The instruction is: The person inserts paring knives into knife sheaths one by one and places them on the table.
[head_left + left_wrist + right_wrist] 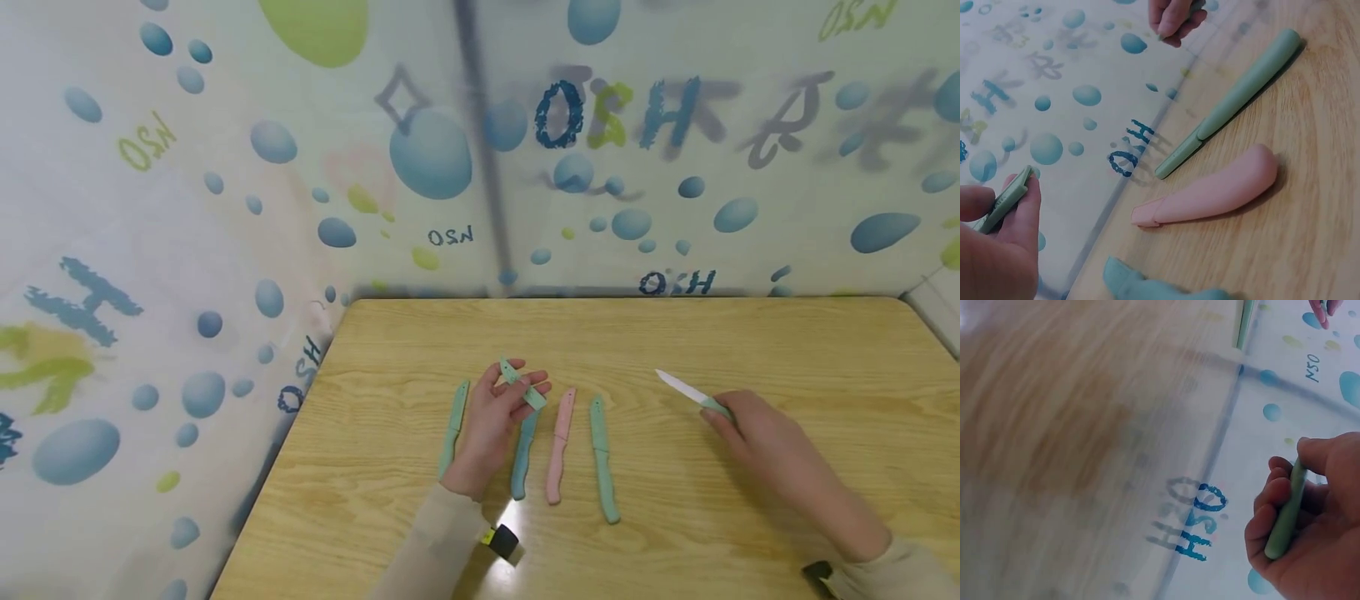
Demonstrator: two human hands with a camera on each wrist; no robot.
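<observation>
In the head view my left hand (491,421) holds a green knife sheath (522,385) between thumb and fingers, above a row of knives. Off to the right, my right hand (772,442) grips a small knife by its green handle (1286,515), its bare white blade (684,386) pointing left and away. Below and beside the left hand lie sheathed knives: a green knife (454,425) partly behind the wrist, a blue knife (523,458) partly covered by the hand, a pink knife (560,446) and another green knife (603,458).
The knives lie on a wood-grain table (337,517). A pale wall covering (480,250) with blue and green drops and lettering rises behind the table and along its left side. A black wrist device (504,542) hangs by the left sleeve (438,537).
</observation>
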